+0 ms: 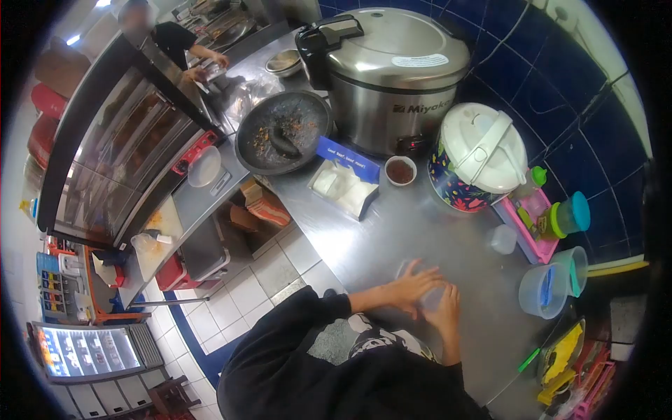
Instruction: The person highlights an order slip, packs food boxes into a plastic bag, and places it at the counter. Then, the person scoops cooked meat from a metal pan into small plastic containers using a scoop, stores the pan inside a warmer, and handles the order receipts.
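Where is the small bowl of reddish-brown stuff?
In the head view, the bowl sits right of centre on the metal counter, in front of the Miyako cooker, between the tissue box and floral container.

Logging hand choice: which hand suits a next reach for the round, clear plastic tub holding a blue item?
Probably the right hand, nearer the tub across the silver metal countertop; the left hand lies farther.
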The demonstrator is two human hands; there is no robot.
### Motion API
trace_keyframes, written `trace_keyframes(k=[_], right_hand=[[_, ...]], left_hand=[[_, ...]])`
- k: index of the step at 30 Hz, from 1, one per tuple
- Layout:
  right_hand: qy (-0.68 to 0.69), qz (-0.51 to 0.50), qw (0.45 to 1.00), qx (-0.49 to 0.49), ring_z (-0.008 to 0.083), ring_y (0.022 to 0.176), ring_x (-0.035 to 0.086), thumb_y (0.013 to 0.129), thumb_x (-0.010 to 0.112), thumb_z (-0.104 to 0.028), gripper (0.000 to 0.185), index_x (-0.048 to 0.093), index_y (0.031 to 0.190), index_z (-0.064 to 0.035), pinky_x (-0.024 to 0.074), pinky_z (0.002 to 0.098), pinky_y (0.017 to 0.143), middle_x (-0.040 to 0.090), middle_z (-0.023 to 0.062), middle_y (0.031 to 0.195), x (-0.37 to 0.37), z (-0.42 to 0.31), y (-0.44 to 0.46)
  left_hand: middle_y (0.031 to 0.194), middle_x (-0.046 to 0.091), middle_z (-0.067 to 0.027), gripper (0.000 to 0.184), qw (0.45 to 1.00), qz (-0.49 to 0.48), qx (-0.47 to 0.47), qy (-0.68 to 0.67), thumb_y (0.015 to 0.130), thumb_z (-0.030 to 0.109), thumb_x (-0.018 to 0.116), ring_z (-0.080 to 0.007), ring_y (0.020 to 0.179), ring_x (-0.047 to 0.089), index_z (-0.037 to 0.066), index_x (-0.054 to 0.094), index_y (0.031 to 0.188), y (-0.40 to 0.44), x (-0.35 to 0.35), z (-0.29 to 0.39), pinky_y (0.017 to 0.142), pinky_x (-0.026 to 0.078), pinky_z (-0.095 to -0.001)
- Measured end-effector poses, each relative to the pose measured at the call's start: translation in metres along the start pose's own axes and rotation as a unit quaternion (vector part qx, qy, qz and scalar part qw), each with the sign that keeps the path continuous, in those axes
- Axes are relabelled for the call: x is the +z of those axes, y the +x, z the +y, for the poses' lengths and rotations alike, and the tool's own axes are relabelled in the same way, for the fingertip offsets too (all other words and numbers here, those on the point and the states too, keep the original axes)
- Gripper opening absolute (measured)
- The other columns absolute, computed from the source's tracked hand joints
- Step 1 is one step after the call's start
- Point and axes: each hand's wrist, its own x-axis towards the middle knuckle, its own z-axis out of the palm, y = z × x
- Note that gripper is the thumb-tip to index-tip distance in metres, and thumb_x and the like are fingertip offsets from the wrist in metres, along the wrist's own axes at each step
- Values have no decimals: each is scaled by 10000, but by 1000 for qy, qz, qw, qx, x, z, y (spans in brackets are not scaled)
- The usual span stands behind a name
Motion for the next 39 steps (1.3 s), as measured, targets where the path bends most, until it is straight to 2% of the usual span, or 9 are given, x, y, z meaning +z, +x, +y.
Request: trace_keyframes(k=[7, 10, 16, 22, 27, 31, 35, 38, 39], right_hand=[[18, 38, 999, -24, 396, 1088, 451, 506, 832, -212, 876, 380, 1221, 16, 398, 443, 927, 456, 200, 1160, -9, 25, -9], [56, -28, 998, -17, 395, 1112, 439, 515, 832, -211, 891, 372, 1240, 28, 387, 455, 942, 446, 214, 1191, -18, 31, -10], [81, -38, 996, -28, 389, 1133, 438, 510, 839, -223, 902, 374, 1253, -11, 395, 458, 942, 455, 199, 1185, -20, 46, -8], [194, -47, 977, 71, 361, 1131, 450, 493, 849, -206, 888, 389, 1237, -51, 409, 450, 925, 455, 175, 1182, -65, 54, 3], [-54, 1, 995, 88, 378, 1119, 421, 454, 852, -166, 897, 396, 1214, -34, 380, 443, 952, 424, 191, 1167, -54, 92, 6], [-80, -54, 994, 54, 382, 1116, 409, 425, 856, -157, 911, 401, 1203, -26, 364, 440, 966, 425, 201, 1149, -34, 95, -1], [-75, -27, 995, 52, 394, 1132, 391, 413, 877, -195, 972, 399, 1249, -63, 348, 464, 971, 425, 206, 1197, -15, 86, -11], [-102, -2, 994, 50, 386, 1116, 402, 409, 875, -233, 968, 408, 1239, -60, 351, 460, 961, 447, 193, 1171, -10, 75, -11], [-123, 12, 991, 43, 384, 1114, 407, 409, 873, -254, 963, 413, 1231, -57, 352, 460, 957, 455, 189, 1164, -10, 73, -12]], left_hand=[[1324, 430, -72, 1077, 993, -104, -39, -30, 544, 513, 794, -222, 1252, 400, 59, 290, 1380, 16, 41, 3, 1054, 95, -623], [1234, 463, -111, 981, 999, -40, 2, -3, 583, 423, 789, -248, 1180, 454, 30, 318, 1348, 15, 48, 0, 1011, 184, -602], [1256, 456, -80, 942, 996, -70, -62, 5, 589, 320, 797, -224, 1203, 432, 61, 322, 1360, 14, 62, 3, 1027, 168, -602], [1292, 441, -92, 960, 984, -82, -114, 109, 546, 325, 817, -216, 1214, 418, 64, 362, 1350, 20, 60, 8, 1041, 186, -562], [1390, 360, -125, 1069, 983, -69, -111, 129, 531, 426, 805, -249, 1322, 319, 91, 291, 1407, 29, 28, 13, 1032, 173, -575], [1454, 294, -139, 1104, 955, -90, -183, 216, 522, 462, 796, -298, 1373, 241, 112, 265, 1425, 21, 9, 22, 1066, 156, -578], [1469, 274, -143, 1122, 954, -30, -197, 223, 505, 468, 801, -302, 1375, 237, 111, 266, 1425, -5, 65, -16, 1068, 164, -584], [1472, 270, -139, 1154, 960, 28, -113, 254, 473, 479, 810, -302, 1379, 226, 103, 267, 1420, -12, 70, -33, 1072, 150, -596], [1467, 278, -136, 1166, 967, -30, -106, 232, 461, 484, 812, -302, 1383, 218, 99, 266, 1417, -10, 58, -30, 1071, 142, -604]])
